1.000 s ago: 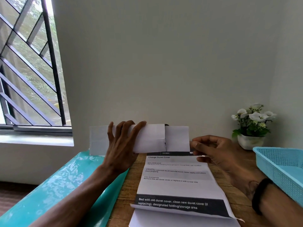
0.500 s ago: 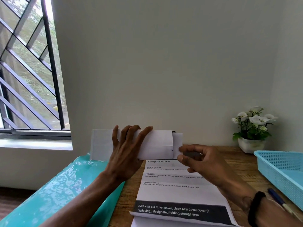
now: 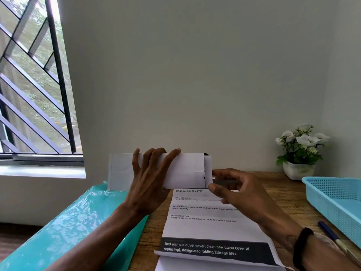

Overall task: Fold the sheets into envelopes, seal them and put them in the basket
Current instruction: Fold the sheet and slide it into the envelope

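White folded paper envelope (image 3: 187,171) is held up above the far edge of the wooden tabletop (image 3: 277,194), in front of the pale wall. From the head view, the left hand (image 3: 150,184) grips it across the middle, fingers (image 3: 156,157) curled over its top edge. The right hand (image 3: 240,192) pinches the envelope's right end, where a narrow flap shows, between thumb and forefinger. Below the hands a printed white paper sheet (image 3: 211,227) headed "Change Duvet Cover" lies flat on the tabletop, creased across. At the right stands a light blue perforated plastic basket (image 3: 332,194), with a dark blue pen (image 3: 330,231) lying just beside its near wall. A white pot of white flowers (image 3: 300,151) sits behind the basket. A glossy teal sheet (image 3: 78,222) lies at the left.
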